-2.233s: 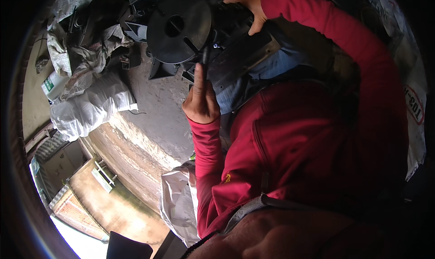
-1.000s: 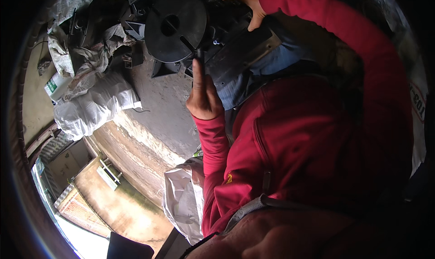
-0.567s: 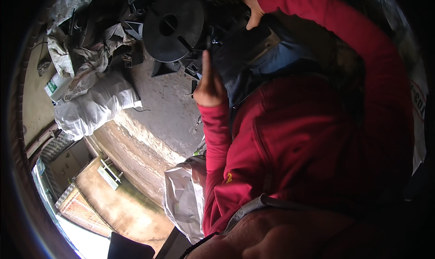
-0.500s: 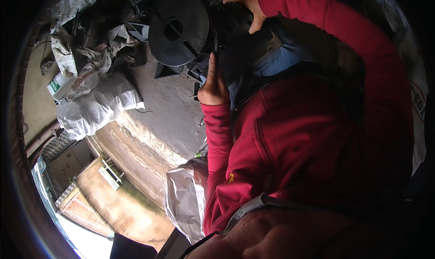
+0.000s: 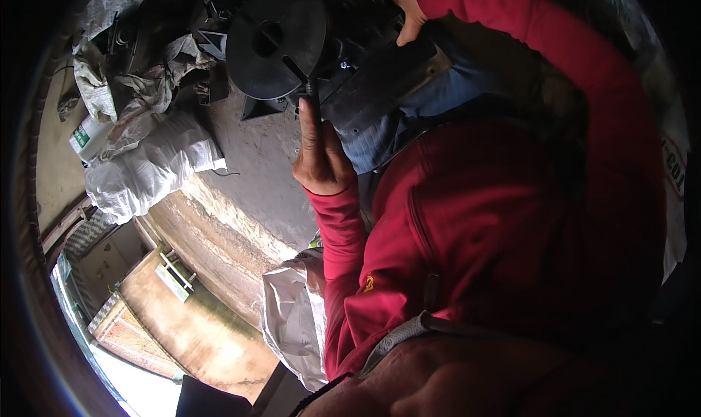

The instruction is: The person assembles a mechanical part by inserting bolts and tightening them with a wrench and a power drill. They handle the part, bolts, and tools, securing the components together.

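Note:
My left hand (image 5: 321, 158) is closed, index finger pointing up, on a dark threaded bolt (image 5: 312, 88). The bolt stands upright by the slot at the lower edge of a black round plate (image 5: 296, 33), which has a round hole in its middle. At the top, my right hand (image 5: 401, 4) has thumb and fingers spread wide over a dark metal part (image 5: 387, 66); some of its fingers are lost in shadow or cut off by the frame. A small shiny bolt head (image 5: 345, 65) shows on that dark part, between the two hands.
White sacks (image 5: 157, 169) and a white container with a green label (image 5: 89, 136) lie to the left. Angular black metal pieces (image 5: 259, 108) surround the plate. Another white sack (image 5: 296, 315) stands beside my left arm. My jeans-clad leg (image 5: 445, 88) is close below the dark part.
My left hand has moved left and slightly down, bringing the bolt to the plate's slot. The right hand has shifted only slightly, and the whole view has drifted a little.

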`<state>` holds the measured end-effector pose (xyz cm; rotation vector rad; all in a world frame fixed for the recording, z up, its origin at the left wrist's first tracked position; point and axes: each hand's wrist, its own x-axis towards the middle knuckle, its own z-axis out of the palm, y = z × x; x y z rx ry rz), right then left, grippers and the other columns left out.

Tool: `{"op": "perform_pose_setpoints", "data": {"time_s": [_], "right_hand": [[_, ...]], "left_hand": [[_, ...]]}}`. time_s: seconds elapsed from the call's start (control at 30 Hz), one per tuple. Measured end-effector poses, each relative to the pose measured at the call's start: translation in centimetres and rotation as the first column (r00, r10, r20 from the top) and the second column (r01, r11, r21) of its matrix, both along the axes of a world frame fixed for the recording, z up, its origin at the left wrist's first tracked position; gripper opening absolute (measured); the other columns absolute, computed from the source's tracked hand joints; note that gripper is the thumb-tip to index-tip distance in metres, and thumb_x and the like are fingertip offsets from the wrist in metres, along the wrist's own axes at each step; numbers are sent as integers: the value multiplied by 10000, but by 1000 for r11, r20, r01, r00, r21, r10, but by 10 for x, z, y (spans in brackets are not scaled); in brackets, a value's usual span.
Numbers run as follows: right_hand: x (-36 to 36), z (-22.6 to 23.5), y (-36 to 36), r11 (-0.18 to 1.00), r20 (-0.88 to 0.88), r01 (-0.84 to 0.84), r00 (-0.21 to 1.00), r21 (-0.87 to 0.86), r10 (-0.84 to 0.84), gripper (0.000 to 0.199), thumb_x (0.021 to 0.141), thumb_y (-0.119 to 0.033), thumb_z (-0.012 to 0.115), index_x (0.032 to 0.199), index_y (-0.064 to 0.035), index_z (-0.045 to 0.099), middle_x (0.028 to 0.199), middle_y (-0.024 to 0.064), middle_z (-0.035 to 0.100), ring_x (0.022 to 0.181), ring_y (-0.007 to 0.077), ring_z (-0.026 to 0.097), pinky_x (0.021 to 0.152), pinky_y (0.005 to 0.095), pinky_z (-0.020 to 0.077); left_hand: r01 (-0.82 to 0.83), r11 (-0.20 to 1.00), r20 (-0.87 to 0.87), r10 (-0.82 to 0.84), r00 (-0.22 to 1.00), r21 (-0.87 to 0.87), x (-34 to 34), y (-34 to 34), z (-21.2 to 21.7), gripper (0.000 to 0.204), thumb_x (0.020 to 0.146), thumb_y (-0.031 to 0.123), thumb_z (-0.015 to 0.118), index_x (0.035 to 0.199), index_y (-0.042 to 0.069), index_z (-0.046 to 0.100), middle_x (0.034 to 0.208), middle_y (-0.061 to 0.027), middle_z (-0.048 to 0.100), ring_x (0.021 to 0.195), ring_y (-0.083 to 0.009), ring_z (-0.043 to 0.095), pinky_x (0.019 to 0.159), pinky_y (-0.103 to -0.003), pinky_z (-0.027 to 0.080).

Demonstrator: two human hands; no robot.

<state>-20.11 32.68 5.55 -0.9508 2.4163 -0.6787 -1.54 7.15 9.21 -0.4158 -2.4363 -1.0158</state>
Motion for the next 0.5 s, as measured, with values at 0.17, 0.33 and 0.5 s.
{"op": "perform_pose_setpoints", "data": {"time_s": [0.17, 0.33, 0.5], "right_hand": [[10, 7, -3, 997, -10, 43, 999, 59, -43, 1114, 552, -513, 833, 1422, -51, 313, 1186, 194, 617, 1099, 350, 585, 935, 388, 442], [7, 5, 5, 1000, 2, 1, 1000, -13, -1, 1083, 560, -524, 828, 1407, -63, 336, 1172, 200, 621, 1075, 365, 593, 926, 392, 447], [13, 18, -10, 991, -6, 19, 1000, 135, -18, 1104, 549, -519, 838, 1412, -55, 328, 1182, 195, 619, 1087, 351, 592, 931, 384, 449]], "left_hand": [[-78, 957, 206, 140, 969, -280, 1, -17, -27, 497, 893, 75, 608, 1360, 223, 525, 704, -134, 655, 386, -135, 409, 429, -306, 395], [14, 997, 241, 4, 971, -73, -2, -19, -9, 453, 915, 61, 571, 1358, 141, 521, 883, -127, 706, 517, -144, 589, 522, -252, 472], [-80, 996, 179, 87, 980, -46, 4, -19, -17, 287, 930, 150, 602, 1212, 95, 586, 833, -96, 677, 581, -75, 563, 538, -248, 461]]}}
